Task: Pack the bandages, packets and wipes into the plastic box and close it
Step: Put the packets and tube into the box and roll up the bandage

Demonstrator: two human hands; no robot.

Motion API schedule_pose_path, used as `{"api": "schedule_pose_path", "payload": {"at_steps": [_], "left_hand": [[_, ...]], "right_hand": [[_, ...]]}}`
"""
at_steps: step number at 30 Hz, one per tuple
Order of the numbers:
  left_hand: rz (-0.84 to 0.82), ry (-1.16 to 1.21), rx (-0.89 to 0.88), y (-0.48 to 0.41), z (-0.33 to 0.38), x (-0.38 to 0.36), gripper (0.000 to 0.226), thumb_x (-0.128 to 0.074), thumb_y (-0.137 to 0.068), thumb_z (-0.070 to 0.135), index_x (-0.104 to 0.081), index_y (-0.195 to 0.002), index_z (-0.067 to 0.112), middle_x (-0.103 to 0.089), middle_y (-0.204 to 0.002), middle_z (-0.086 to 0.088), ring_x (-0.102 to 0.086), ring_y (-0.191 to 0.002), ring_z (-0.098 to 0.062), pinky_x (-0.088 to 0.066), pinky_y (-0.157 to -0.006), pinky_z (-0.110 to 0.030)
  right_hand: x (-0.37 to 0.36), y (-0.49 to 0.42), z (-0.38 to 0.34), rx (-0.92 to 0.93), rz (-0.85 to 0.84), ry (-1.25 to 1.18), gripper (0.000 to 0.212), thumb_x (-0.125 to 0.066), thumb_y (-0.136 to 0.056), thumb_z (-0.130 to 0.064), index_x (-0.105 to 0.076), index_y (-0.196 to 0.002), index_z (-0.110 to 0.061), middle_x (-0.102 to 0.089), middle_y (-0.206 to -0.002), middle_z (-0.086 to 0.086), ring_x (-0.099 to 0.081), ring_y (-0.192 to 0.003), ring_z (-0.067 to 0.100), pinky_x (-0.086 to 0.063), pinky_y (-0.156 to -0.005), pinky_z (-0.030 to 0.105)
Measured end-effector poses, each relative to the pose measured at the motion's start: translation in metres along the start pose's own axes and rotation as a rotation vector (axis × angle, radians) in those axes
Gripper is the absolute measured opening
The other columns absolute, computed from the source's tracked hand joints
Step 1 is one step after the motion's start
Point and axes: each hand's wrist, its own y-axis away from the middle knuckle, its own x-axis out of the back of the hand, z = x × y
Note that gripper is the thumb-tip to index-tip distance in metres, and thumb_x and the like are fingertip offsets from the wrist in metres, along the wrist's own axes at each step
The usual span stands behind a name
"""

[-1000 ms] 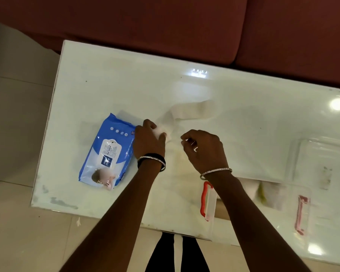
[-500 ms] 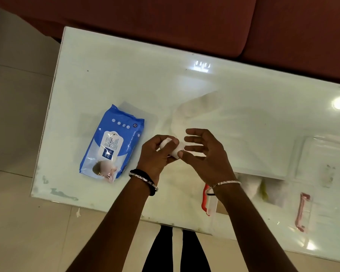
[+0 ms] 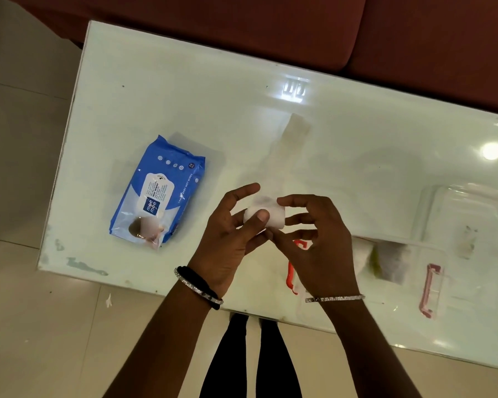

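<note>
A white bandage roll (image 3: 273, 215) is held over the table between both hands. My left hand (image 3: 230, 239) grips it with thumb and fingers, and my right hand (image 3: 319, 242) pinches its right side. A loose strip of the bandage (image 3: 292, 139) trails away across the glass. A blue pack of wet wipes (image 3: 158, 191) lies flat to the left of my hands. The clear plastic box (image 3: 397, 259) with red latches stands at the right near the front edge, with white items inside; my right arm hides part of it.
The white glass table (image 3: 184, 90) ends close to my wrists at the front edge. A clear lid (image 3: 469, 214) lies at the far right. A dark red sofa (image 3: 299, 24) runs along the far side. Tiled floor lies to the left.
Both hands drew back from the wipes pack toward me and the middle. The bandage roll came up between them, and its loose strip now lies straighter and shorter on the glass.
</note>
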Motion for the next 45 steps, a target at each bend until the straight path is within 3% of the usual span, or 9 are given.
{"api": "schedule_pose_path", "payload": {"at_steps": [4,9,13,16,20,25,33,39,45], "left_hand": [[-0.041,-0.047,-0.021,0.012,-0.001,0.000,0.065,-0.067,-0.074,0.030,-0.047,-0.136,0.028,-0.062,-0.130,-0.015,-0.068,-0.109,-0.029,-0.056,-0.092,-0.041],[0.002,-0.118,-0.062,0.028,0.001,-0.005,0.062,-0.063,-0.077,0.039,-0.047,-0.135,0.027,-0.058,-0.135,-0.008,-0.067,-0.111,-0.026,-0.056,-0.092,-0.043],[0.200,-0.553,-0.341,0.040,0.003,-0.001,0.035,-0.055,-0.095,0.020,-0.055,-0.130,0.023,-0.055,-0.129,0.001,-0.064,-0.107,-0.016,-0.058,-0.085,-0.033],[0.069,-0.671,-0.421,0.046,0.005,0.005,0.041,-0.061,-0.092,0.016,-0.055,-0.131,0.026,-0.051,-0.137,0.010,-0.050,-0.125,-0.005,-0.047,-0.099,-0.026],[-0.197,-0.605,-0.398,0.052,0.012,-0.007,0.045,-0.065,-0.082,0.038,-0.054,-0.125,0.038,-0.061,-0.126,0.024,-0.053,-0.123,0.002,-0.042,-0.101,-0.015],[-0.086,-0.494,-0.398,0.052,0.008,-0.020,0.024,-0.068,-0.078,0.035,-0.068,-0.101,0.028,-0.073,-0.086,-0.002,-0.070,-0.081,-0.011,-0.057,-0.083,-0.025],[-0.056,-0.323,-0.267,0.058,-0.003,-0.024,0.013,-0.065,-0.088,0.014,-0.067,-0.101,0.011,-0.068,-0.100,-0.017,-0.069,-0.093,-0.033,-0.058,-0.080,-0.054],[-0.067,-0.284,-0.225,0.056,-0.001,-0.025,0.054,-0.071,-0.071,0.036,-0.060,-0.123,0.023,-0.070,-0.114,0.001,-0.070,-0.102,-0.020,-0.060,-0.080,-0.043],[-0.011,-0.197,-0.204,0.048,0.000,-0.031,0.044,-0.074,-0.065,0.032,-0.069,-0.108,0.022,-0.074,-0.092,0.000,-0.073,-0.088,-0.017,-0.060,-0.064,-0.031]], "right_hand": [[0.005,0.009,-0.006,0.121,-0.050,0.023,0.032,-0.081,-0.075,-0.009,-0.070,-0.104,-0.014,-0.063,-0.104,0.000,-0.066,-0.083,0.009,-0.055,-0.068,0.013],[0.012,0.018,-0.007,0.049,-0.023,-0.073,0.029,-0.082,-0.075,-0.012,-0.072,-0.102,-0.012,-0.072,-0.095,-0.004,-0.067,-0.081,0.006,-0.050,-0.068,0.006],[0.024,0.024,-0.006,-0.128,-0.018,-0.295,0.021,-0.082,-0.076,-0.024,-0.075,-0.096,-0.025,-0.076,-0.088,-0.008,-0.070,-0.077,0.008,-0.055,-0.068,0.019],[0.036,0.029,-0.006,-0.230,-0.063,-0.436,0.020,-0.076,-0.074,-0.038,-0.078,-0.088,-0.025,-0.078,-0.087,-0.003,-0.072,-0.084,0.014,-0.056,-0.079,0.033],[0.047,0.034,-0.009,-0.279,-0.126,-0.646,0.029,-0.077,-0.073,-0.041,-0.078,-0.081,-0.013,-0.076,-0.088,0.007,-0.067,-0.092,0.027,-0.046,-0.096,0.051],[0.057,0.033,-0.018,-0.276,-0.109,-0.785,0.025,-0.074,-0.073,-0.034,-0.077,-0.083,-0.011,-0.074,-0.088,0.010,-0.067,-0.091,0.026,-0.052,-0.086,0.037],[0.054,0.035,-0.018,-0.309,-0.061,-0.788,0.037,-0.067,-0.079,-0.028,-0.069,-0.106,-0.003,-0.070,-0.107,0.024,-0.070,-0.093,0.033,-0.060,-0.078,0.043],[0.050,0.040,-0.015,-0.273,-0.071,-0.683,0.021,-0.068,-0.086,-0.017,-0.071,-0.106,-0.011,-0.065,-0.104,0.028,-0.070,-0.083,0.026,-0.059,-0.065,0.038],[0.050,0.042,-0.012,-0.267,-0.071,-0.695,0.028,-0.072,-0.077,-0.019,-0.073,-0.105,-0.015,-0.069,-0.106,0.022,-0.072,-0.089,0.033,-0.062,-0.073,0.046]]}}
